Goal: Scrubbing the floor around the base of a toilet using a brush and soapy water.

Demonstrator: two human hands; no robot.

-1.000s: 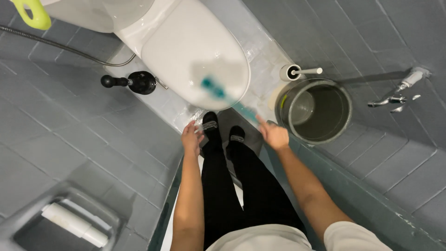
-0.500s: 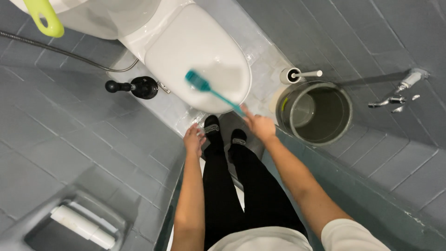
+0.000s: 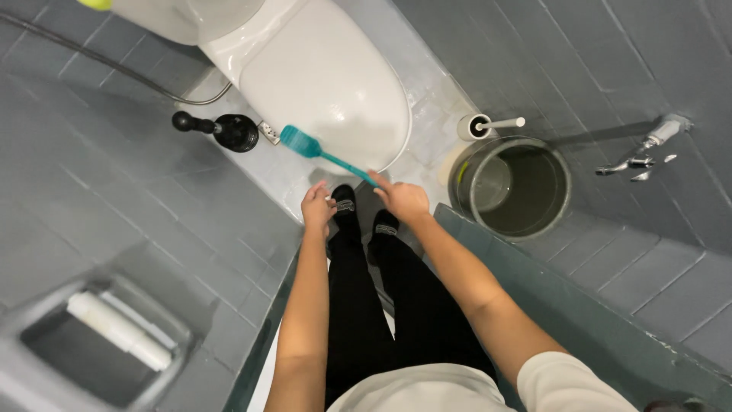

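Observation:
My right hand (image 3: 402, 200) grips the handle of a teal brush (image 3: 303, 143). Its head reaches left to the floor beside the white toilet (image 3: 320, 76), near the toilet's lower left edge. The toilet lid is down. My left hand (image 3: 318, 206) hangs free in front of me with its fingers loosely apart and nothing in it, just left of my black-socked feet (image 3: 362, 217).
A black plunger (image 3: 221, 130) lies left of the toilet base. A grey bucket (image 3: 521, 187) stands at the right, with a white toilet-brush holder (image 3: 480, 126) behind it. A wall tap (image 3: 644, 149) sticks out at the right. A recessed paper-roll holder (image 3: 107, 339) is at lower left.
The brush head has swept from over the toilet lid down and left to the floor beside the toilet. My right hand has shifted slightly left with it.

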